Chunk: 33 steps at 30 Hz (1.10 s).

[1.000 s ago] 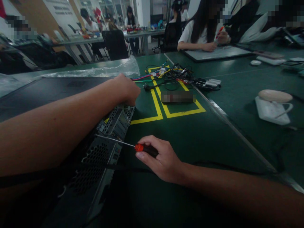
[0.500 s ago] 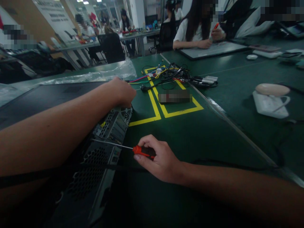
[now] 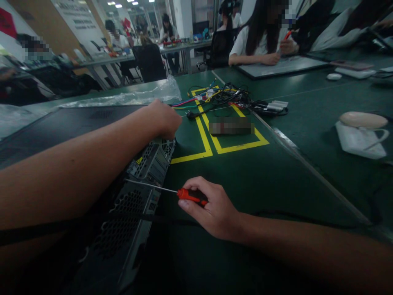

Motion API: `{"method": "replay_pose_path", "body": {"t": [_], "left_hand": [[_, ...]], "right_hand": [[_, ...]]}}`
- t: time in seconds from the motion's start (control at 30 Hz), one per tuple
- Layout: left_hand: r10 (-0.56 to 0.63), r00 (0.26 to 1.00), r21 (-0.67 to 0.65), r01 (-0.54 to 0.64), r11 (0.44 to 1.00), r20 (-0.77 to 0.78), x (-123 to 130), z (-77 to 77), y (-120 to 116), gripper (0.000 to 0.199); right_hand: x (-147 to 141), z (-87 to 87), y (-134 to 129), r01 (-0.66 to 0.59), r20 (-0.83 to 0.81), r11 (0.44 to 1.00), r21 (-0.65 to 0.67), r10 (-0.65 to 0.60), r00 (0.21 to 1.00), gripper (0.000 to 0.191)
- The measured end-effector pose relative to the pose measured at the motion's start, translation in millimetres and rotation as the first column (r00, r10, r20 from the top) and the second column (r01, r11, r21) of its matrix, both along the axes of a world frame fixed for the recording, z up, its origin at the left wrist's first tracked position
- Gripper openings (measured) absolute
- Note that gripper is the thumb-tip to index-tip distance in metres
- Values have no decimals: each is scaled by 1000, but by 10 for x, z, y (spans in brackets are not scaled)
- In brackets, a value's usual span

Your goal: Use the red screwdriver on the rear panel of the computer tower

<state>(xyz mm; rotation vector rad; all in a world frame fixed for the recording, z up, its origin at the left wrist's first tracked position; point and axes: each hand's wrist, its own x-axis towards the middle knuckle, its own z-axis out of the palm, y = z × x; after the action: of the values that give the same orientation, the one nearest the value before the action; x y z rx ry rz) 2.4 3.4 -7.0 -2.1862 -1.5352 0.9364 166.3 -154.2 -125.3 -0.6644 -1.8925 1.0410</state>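
A black computer case lies on the green table at the left, its rear with honeycomb vents turned toward my right side. My right hand is closed around the red and black handle of a screwdriver. The long thin shaft points left across the case's rear, and its tip meets the dark area near the vents; a screw there cannot be made out. My left hand curls over the far rear corner of the case, with its fingertips hidden from view. The left forearm covers part of the case's top.
Beyond the case lies a tangle of cables with a black plug. A blurred-out object sits within yellow tape. Clear plastic wrap lies behind the case. A white cup-like item stands right. People sit at tables beyond.
The whole view has shifted slightly, so everything appears a little farther right. The screwdriver handle shows a slightly different side, as if turned a bit. Both hands keep their places against the case.
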Motion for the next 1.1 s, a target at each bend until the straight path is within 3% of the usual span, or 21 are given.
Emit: {"method": "replay_pose_path", "body": {"t": [0.33,0.6,0.77,1.1], "left_hand": [[44,992,-9,-44,999,117,15,18,-12,41],[10,1000,-18,-9,1000,19,39,35,-31,40],[36,996,2,-36,999,87,44,35,-42,39],[11,999,2,-11,1000,34,40,23,-24,41]], "right_hand": [[-3,-5,9,-2,-2,1000,6,2,1000,13],[4,15,-6,4,6,1000,-20,-4,1000,11],[2,29,-9,-2,12,1000,-24,2,1000,12],[14,52,-26,-9,29,999,-41,10,1000,12]]}}
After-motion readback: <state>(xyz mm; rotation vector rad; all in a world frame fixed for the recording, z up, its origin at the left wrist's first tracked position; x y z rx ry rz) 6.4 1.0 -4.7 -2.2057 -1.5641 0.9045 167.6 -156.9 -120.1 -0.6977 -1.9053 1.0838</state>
